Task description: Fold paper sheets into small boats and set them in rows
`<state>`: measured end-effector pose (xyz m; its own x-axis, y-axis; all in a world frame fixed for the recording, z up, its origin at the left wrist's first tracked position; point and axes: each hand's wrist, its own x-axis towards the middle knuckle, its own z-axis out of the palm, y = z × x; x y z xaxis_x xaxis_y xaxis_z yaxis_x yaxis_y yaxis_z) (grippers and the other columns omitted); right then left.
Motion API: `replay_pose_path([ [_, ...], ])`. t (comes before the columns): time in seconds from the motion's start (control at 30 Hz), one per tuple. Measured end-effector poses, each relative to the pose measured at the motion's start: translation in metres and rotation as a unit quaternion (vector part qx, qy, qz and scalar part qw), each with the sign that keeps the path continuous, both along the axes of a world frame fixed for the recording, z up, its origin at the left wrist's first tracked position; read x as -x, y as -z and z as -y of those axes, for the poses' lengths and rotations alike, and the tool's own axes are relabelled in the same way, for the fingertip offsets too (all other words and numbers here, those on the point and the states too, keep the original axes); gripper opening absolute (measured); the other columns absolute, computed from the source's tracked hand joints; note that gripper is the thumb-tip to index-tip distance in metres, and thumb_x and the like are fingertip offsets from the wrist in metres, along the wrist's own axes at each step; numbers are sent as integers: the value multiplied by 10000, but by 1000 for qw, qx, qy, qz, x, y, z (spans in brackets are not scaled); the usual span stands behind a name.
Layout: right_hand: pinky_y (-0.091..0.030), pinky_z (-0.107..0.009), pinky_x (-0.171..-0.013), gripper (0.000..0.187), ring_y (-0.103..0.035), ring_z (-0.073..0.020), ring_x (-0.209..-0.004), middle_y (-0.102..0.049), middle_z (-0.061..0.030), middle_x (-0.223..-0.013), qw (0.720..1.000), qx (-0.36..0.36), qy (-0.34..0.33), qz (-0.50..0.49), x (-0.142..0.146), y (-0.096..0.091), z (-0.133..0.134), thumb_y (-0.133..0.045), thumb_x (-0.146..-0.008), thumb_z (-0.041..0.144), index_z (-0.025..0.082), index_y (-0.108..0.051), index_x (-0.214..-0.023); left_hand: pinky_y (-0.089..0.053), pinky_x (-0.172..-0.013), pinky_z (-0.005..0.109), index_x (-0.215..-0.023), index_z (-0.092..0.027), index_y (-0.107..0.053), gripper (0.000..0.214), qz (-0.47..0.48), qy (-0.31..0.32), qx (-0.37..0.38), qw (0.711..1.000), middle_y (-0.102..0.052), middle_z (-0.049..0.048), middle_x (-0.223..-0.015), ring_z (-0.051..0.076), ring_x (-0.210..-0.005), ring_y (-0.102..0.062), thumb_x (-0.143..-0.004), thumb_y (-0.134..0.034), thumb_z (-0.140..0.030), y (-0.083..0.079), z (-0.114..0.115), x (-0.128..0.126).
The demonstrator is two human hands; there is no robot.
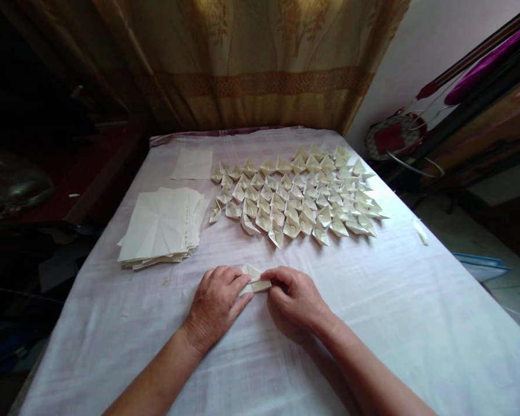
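Between my hands, near the front of the cloth, lies a small piece of folded paper point(258, 285) with a pointed upper flap. My left hand point(218, 299) presses on its left part, fingers closed together over the paper and thumb along the lower edge. The right end of the paper is pinched by my right hand point(295, 293) between thumb and index finger, the other fingers curled. Beyond them stand several rows of folded paper boats point(286, 199). Left of the boats is a stack of paper sheets point(158, 225), creased on top.
A single flat sheet point(193, 164) lies behind the stack. White cloth point(394, 323) covers the table, with a small white scrap point(420, 233) near its right edge. A patterned curtain point(251, 63) hangs behind. To the right are a bag point(396, 137) and a dark frame; dark furniture point(91, 173) stands left.
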<state>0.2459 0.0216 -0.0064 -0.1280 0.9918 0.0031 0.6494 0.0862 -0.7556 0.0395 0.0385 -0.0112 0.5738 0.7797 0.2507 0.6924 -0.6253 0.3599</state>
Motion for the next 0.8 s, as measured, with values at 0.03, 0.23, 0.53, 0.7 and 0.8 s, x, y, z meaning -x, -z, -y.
replay_pose_path([
  [0.03,-493,-269,-678,346,-670,-183,-734,-748,-15,-825,1000,11,12,3,1,-1,-1,-511,-699,74,235,-743,-900,-446,-872,392,-1119,-217,-669,220,0,-2,2,1000,-689,60,-1063,235,-986,-579,-915,-624,-288,0,0,0],
  [0.23,-481,-259,-667,234,-654,-170,-738,-702,-10,-784,999,-40,9,10,2,5,0,-576,-765,106,243,-743,-852,-441,-896,400,-1125,-218,-670,256,12,-7,18,1000,-687,56,-1076,238,-1007,-577,-884,-678,-305,-1,2,0],
  [0.53,-480,-284,-742,133,-606,-180,-830,-658,-51,-902,983,-144,-39,107,-3,14,3,-622,-901,210,238,-749,-927,-424,-880,394,-1109,-243,-688,227,25,5,22,999,-691,37,-1054,233,-991,-579,-888,-670,-288,-2,2,0],
  [0.7,-455,-291,-758,176,-592,-177,-814,-654,-45,-871,984,-121,-48,122,-2,7,-3,-588,-933,240,208,-715,-816,-418,-840,356,-976,-244,-696,105,34,-5,29,999,-700,7,-976,209,-929,-582,-922,-618,-201,-2,-1,8],
  [0.8,-439,-299,-762,192,-580,-182,-804,-642,-49,-845,981,-125,-52,140,-1,7,-7,-581,-933,240,191,-680,-776,-417,-796,350,-899,-224,-680,70,17,-27,30,999,-689,10,-878,211,-860,-572,-927,-616,-220,-3,-3,11],
])
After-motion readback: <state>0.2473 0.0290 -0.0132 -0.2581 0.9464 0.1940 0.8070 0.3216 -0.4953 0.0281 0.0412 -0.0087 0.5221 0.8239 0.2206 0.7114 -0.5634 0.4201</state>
